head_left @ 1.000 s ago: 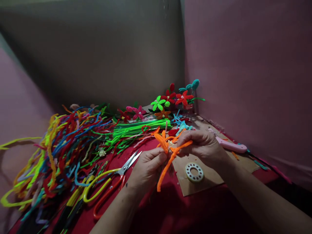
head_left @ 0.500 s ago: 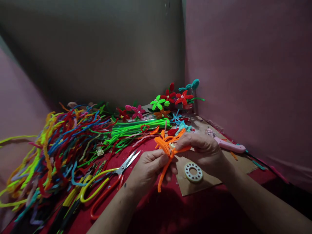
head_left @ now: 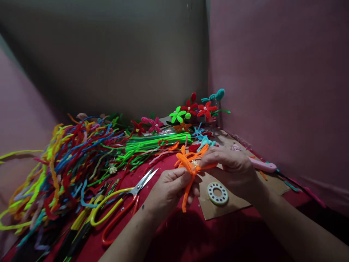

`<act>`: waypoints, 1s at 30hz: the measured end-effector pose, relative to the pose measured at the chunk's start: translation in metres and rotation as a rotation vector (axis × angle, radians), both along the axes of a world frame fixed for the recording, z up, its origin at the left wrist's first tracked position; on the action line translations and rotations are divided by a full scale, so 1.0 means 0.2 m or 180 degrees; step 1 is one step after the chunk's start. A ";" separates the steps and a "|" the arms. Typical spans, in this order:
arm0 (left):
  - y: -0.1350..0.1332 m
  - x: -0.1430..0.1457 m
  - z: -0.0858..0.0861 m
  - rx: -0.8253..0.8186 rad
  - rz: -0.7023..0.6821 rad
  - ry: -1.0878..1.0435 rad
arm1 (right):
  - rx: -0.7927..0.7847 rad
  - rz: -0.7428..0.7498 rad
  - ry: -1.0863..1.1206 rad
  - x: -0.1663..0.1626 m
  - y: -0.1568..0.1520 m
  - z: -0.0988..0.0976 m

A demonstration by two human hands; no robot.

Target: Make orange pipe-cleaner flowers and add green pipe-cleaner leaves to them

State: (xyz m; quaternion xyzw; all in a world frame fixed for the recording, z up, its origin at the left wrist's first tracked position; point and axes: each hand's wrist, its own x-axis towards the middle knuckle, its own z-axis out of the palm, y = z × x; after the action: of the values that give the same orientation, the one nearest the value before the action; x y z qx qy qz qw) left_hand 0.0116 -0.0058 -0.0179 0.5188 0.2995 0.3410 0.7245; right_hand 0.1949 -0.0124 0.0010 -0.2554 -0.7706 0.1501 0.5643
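Strip (orange) now steeper vs. prev.

No text, label, brand, number or sign can be read.
- Orange fuzzy flower, in the grip: no lettering seen.
- Pale ring, below and right of the grip: dark round spots circle its face; no characters made out.
- Cardboard under the ring: no print legible.
- Scissors, left of the grip: no stamp readable.
- Pink handle, right of the grip: no wording legible.
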 end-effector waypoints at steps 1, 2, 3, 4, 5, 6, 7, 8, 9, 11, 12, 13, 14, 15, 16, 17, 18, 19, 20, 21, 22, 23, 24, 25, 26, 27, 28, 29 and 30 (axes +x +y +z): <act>0.00 0.00 0.00 -0.0011 -0.0005 0.0010 | -0.0020 0.0004 -0.0013 0.00 0.00 0.00; 0.00 0.00 0.00 -0.0017 0.0002 0.0019 | -0.0048 0.0003 -0.0013 0.00 0.00 0.00; 0.00 0.00 0.00 -0.0027 0.0016 0.0025 | -0.0065 0.0002 -0.0002 0.00 0.00 0.00; 0.00 0.00 0.00 -0.0040 0.0029 0.0028 | -0.0082 0.0000 0.0006 -0.01 0.00 0.00; 0.00 0.00 0.01 -0.0045 0.0043 0.0030 | -0.0102 -0.0008 0.0015 -0.01 0.00 0.00; -0.01 0.00 0.01 -0.0044 0.0053 0.0038 | -0.0115 -0.0023 0.0025 -0.01 0.00 0.00; -0.01 0.00 0.01 -0.0032 0.0061 0.0050 | -0.0119 -0.0045 0.0037 -0.01 -0.01 0.00; -0.01 0.01 0.01 -0.0006 0.0070 0.0066 | -0.0117 -0.0063 0.0045 -0.01 -0.01 0.00; -0.01 0.01 0.01 0.0030 0.0075 0.0084 | -0.0112 -0.0081 0.0051 -0.01 -0.01 0.01; -0.01 0.01 0.02 0.0096 0.0088 0.0107 | -0.0112 -0.0118 0.0032 -0.01 -0.01 0.00; -0.01 0.02 0.02 0.0115 0.0095 0.0107 | -0.0114 -0.0145 0.0010 -0.01 -0.01 0.00; -0.01 0.02 0.02 0.0126 0.0103 0.0096 | -0.0117 -0.0175 -0.0013 -0.01 -0.01 0.00; -0.01 0.02 0.02 0.0125 0.0104 0.0082 | -0.0107 -0.0197 -0.0038 -0.01 -0.01 -0.01; -0.01 0.02 0.02 0.0111 0.0107 0.0069 | -0.0088 -0.0207 -0.0062 -0.01 -0.01 -0.01; -0.01 0.02 0.01 0.0085 0.0109 0.0050 | -0.0069 -0.0207 -0.0078 -0.02 0.00 -0.02; -0.01 0.02 0.01 0.0047 0.0104 0.0032 | -0.0066 -0.0197 -0.0069 -0.02 0.00 -0.03; -0.01 0.02 0.01 0.0009 0.0099 0.0010 | -0.0105 -0.0186 0.0014 -0.03 0.00 -0.04; -0.01 0.02 0.00 -0.0017 0.0098 -0.0020 | -0.0222 -0.0156 0.0174 -0.04 0.00 -0.05; -0.01 0.02 0.00 -0.0019 0.0111 -0.0043 | -0.0438 -0.0091 0.0401 -0.04 -0.01 -0.06; -0.01 0.02 0.00 0.0008 0.0142 -0.0052 | -0.0739 0.0024 0.0669 -0.05 -0.01 -0.07; -0.01 0.01 -0.01 0.0063 0.0180 -0.0041 | -0.1096 0.0189 0.0927 -0.06 -0.01 -0.08; -0.01 0.01 0.00 0.0141 0.0220 -0.0011 | -0.1474 0.0395 0.1112 -0.07 -0.01 -0.08; -0.01 0.01 0.00 0.0217 0.0242 0.0029 | -0.1808 0.0622 0.1188 -0.08 -0.01 -0.08; -0.02 0.00 0.00 0.0287 0.0239 0.0078 | -0.2054 0.0841 0.1178 -0.08 -0.01 -0.09; -0.02 0.00 0.01 0.0347 0.0208 0.0128 | -0.2198 0.0998 0.1165 -0.09 -0.01 -0.09; -0.02 -0.01 0.01 0.0398 0.0143 0.0181 | -0.2276 0.1083 0.1170 -0.09 -0.01 -0.10; -0.02 -0.01 0.01 0.0444 0.0059 0.0233 | -0.2314 0.1100 0.1195 -0.09 -0.01 -0.11; -0.03 -0.01 0.02 0.0483 -0.0029 0.0289 | -0.2312 0.1076 0.1255 -0.09 -0.01 -0.11; -0.03 -0.01 0.02 0.0507 -0.0112 0.0346 | -0.2287 0.1050 0.1329 -0.09 -0.01 -0.12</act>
State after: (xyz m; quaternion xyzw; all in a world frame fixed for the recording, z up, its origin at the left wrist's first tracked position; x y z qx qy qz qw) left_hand 0.0091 -0.0125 -0.0133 0.5976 0.3011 0.3224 0.6696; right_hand 0.1766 -0.0135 -0.0236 -0.2731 -0.5695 0.5447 0.5517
